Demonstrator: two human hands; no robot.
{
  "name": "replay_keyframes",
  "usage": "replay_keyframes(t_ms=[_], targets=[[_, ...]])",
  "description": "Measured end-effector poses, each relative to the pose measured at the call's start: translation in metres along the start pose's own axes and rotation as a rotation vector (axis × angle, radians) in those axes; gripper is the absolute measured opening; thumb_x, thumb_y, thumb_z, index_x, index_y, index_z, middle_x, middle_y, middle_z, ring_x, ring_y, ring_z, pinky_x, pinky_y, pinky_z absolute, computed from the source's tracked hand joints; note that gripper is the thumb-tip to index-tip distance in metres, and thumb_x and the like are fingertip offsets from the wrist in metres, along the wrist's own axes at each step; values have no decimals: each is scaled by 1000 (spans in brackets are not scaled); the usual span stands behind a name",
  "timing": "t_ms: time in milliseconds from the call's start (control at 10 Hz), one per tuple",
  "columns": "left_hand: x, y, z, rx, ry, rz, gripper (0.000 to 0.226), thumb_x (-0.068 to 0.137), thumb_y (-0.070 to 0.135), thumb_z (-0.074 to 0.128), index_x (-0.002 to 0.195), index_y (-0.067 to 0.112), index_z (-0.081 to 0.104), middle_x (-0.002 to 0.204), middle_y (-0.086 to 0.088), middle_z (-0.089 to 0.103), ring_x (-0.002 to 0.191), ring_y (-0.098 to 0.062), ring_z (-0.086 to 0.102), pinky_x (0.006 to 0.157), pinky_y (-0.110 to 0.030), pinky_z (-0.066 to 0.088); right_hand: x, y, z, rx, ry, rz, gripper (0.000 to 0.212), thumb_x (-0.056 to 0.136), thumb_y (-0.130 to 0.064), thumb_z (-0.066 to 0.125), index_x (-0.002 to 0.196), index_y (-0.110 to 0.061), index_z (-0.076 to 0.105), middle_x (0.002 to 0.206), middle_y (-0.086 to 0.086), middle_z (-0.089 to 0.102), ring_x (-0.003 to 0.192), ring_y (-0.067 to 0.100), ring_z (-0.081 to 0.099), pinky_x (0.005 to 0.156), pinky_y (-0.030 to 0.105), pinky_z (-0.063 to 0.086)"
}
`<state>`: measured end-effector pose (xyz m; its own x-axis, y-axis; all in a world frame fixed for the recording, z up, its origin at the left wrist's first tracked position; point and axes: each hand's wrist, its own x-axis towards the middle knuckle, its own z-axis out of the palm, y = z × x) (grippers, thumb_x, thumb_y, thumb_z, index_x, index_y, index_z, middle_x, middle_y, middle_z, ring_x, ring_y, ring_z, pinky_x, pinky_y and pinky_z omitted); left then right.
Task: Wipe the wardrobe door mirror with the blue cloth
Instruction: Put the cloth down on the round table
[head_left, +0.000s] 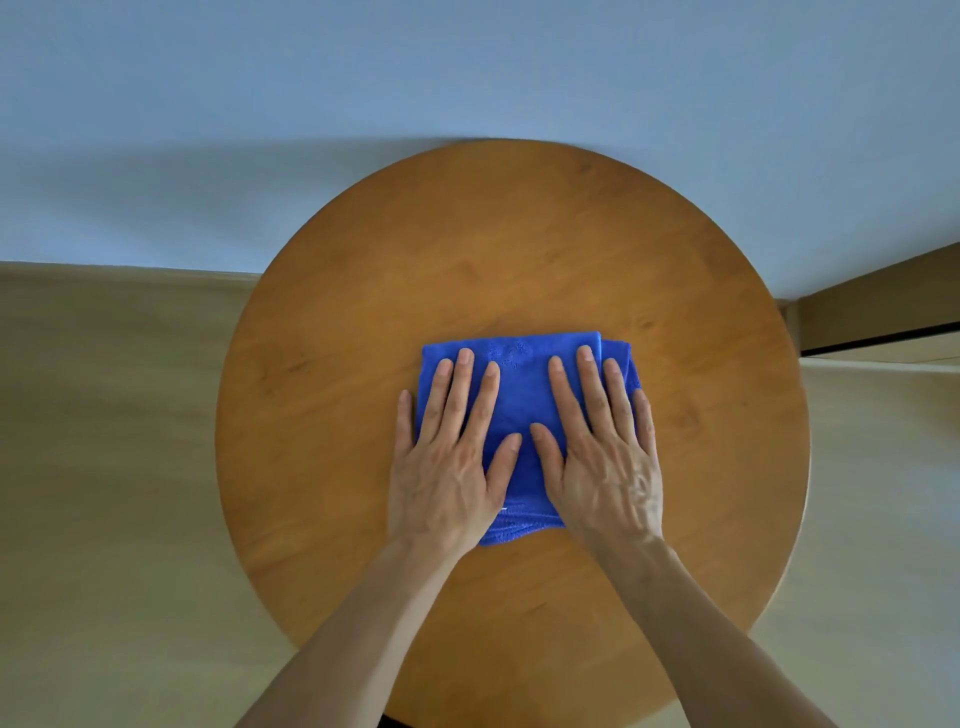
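While the blue cloth (519, 395) lies folded on the round table (363, 249), left hand (449, 467) and right hand (602, 457) press it, fingers straight; neither grips.

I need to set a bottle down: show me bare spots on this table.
Bare wood: between the blue cloth and the far rim of the table, and to either side of it. Crowded: the near middle, where left hand and right hand cover the cloth.

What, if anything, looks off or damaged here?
Nothing stands out. The folded blue microfibre cloth lies flat on the round wooden table, left hand and right hand resting flat on it. No spill or damage shows.
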<state>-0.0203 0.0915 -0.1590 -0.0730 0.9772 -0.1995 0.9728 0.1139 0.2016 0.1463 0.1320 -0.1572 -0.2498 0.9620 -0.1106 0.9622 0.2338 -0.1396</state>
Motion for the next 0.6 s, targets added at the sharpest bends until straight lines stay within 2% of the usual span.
replay_keyframes(t_ms=[100,200,300,400,500,600], targets=[[0,5,-2,16,-19,-35,71,104,59,22,163,24,3,172,-3,-3,158,-19,-3,126,-54,14,-2,-5,0,31,-20,147,74,101,-61,26,161,-21,10,169,2,9,155,21,11,124,45,19],[1,7,-6,24,-79,-39,72,104,60,18,163,23,-4,171,-4,-10,157,-19,-9,126,-54,9,-2,-7,-2,44,-69,180,76,100,-63,23,161,-20,5,169,3,6,155,21,9,125,44,17],[5,2,-18,98,-208,28,77,102,63,12,159,21,-18,167,-5,-25,155,-21,-21,126,-55,1,0,0,-13,39,-178,123,73,103,-61,15,160,-20,-5,169,2,-4,156,20,1,126,41,13],[5,0,-30,157,-269,42,81,102,62,19,159,19,-18,166,-5,-27,155,-22,-22,125,-57,-2,2,10,-24,46,-269,80,73,102,-58,13,159,-19,-10,168,-1,-9,155,17,-2,126,37,15],[-11,7,-54,59,-318,-26,77,105,55,28,160,22,-14,167,-6,-25,155,-23,-19,124,-55,1,1,22,-55,100,-353,64,73,102,-56,18,160,-17,-3,169,-3,-7,155,12,-3,125,31,17],[-33,14,-74,-57,-306,-65,71,106,52,28,161,25,-8,169,-4,-17,157,-21,-14,126,-48,7,-12,24,-83,191,-341,89,69,104,-53,26,161,-18,6,169,-4,1,155,11,3,123,29,16]])
